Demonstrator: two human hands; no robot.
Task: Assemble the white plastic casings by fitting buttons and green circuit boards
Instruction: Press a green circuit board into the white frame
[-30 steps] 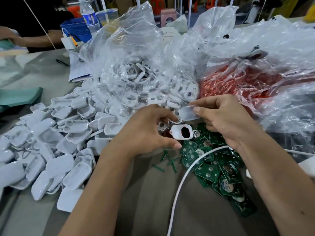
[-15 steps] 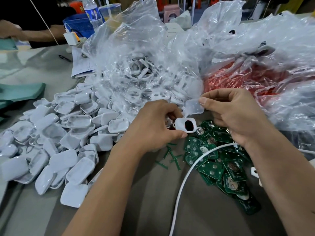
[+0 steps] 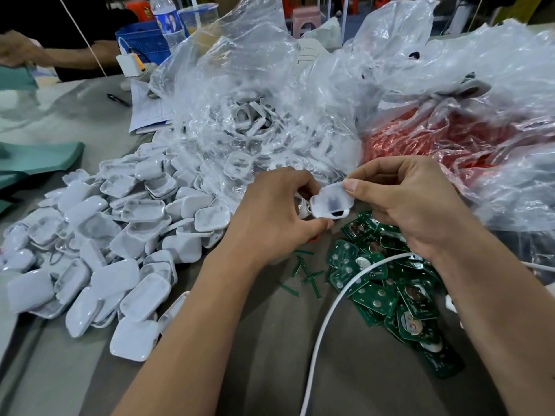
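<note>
My left hand [image 3: 276, 217] grips a white casing half from the left, mostly hidden under a white cover piece [image 3: 332, 200]. My right hand [image 3: 408, 202] pinches that cover by its upper right corner and holds it down on the lower half. A dark patch shows through the cover and at its lower edge. Green circuit boards [image 3: 381, 280] lie in a heap just below and right of my hands. White casing halves [image 3: 126, 235] are piled at the left.
A clear bag of white frames [image 3: 246, 115] lies behind my hands, and a bag of red parts [image 3: 444, 139] at the right. A white cable [image 3: 330, 301] curves across the boards. Green snapped strips [image 3: 306, 271] lie between my arms. Another person's arms [image 3: 60, 55] are far left.
My right hand has brought the cover piece down onto the casing that my left hand holds; the open dark hole seen earlier is now covered.
</note>
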